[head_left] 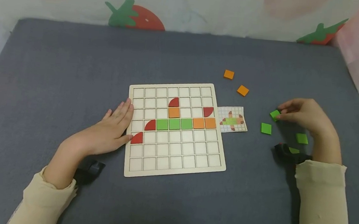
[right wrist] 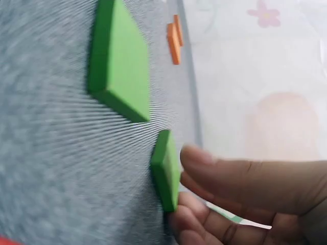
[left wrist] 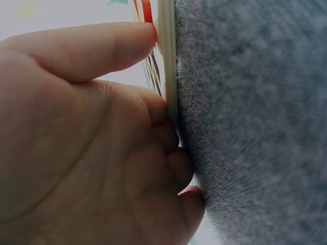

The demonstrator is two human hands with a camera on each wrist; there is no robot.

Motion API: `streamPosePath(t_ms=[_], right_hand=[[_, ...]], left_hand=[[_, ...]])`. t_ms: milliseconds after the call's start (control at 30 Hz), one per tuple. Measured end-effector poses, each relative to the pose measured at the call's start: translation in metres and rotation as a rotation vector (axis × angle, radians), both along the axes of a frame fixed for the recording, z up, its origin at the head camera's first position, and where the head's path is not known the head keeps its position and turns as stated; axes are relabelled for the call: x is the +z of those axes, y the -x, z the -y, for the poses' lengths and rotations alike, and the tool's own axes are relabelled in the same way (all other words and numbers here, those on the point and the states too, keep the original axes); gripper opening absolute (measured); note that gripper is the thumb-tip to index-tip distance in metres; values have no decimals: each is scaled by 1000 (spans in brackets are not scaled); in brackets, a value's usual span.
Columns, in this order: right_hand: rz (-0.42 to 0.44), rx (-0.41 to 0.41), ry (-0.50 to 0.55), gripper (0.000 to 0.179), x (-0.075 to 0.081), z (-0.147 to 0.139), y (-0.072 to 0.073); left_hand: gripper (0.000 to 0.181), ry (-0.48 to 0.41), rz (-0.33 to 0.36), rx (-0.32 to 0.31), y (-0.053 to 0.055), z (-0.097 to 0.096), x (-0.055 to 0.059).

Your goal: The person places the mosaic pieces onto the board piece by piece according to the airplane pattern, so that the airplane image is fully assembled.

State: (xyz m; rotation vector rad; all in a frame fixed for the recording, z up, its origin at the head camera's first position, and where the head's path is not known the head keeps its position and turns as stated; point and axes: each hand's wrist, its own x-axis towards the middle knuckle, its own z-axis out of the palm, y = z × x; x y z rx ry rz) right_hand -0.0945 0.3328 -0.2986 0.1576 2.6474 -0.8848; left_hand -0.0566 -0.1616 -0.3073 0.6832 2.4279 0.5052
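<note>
A pale wooden grid board (head_left: pixel 175 163) lies on the cloth, with red quarter-round pieces and green and orange square tiles in some cells. My left hand (head_left: pixel 114 129) rests along its left edge, fingers straight; the thumb tip touches the board beside a red quarter-round piece (head_left: pixel 137 138). To the right, my right hand (head_left: pixel 307 116) has thumb and fingertips at opposite sides of a green square tile (head_left: pixel 274 115), pinching it low at the cloth. In the right wrist view that green tile (right wrist: pixel 166 173) stands close under the thumb, another green tile (right wrist: pixel 122 61) beyond it.
A picture card (head_left: pixel 232 119) of a coloured grid pattern lies against the board's right edge. Two orange tiles (head_left: pixel 243 90) are behind it. More green tiles (head_left: pixel 266 129) lie around the right hand, one partly hidden by the black wrist camera (head_left: pixel 286 154). A patterned curtain (head_left: pixel 223 12) hangs behind.
</note>
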Motion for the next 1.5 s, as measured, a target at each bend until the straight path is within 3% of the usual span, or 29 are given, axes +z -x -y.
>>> streamPosePath(t_ms=[233, 533, 1100, 1500], right_hand=[[41, 24, -47, 40, -5, 3, 0], [9, 40, -72, 34, -4, 6, -3], [-55, 7, 78, 32, 11, 29, -6], [-68, -19, 250, 23, 17, 61, -10]], left_hand=[[77, 14, 15, 1, -2, -1, -2], [77, 14, 24, 10, -4, -3, -2], [77, 19, 28, 12, -6, 1, 0], [76, 45, 30, -5, 1, -1, 7]])
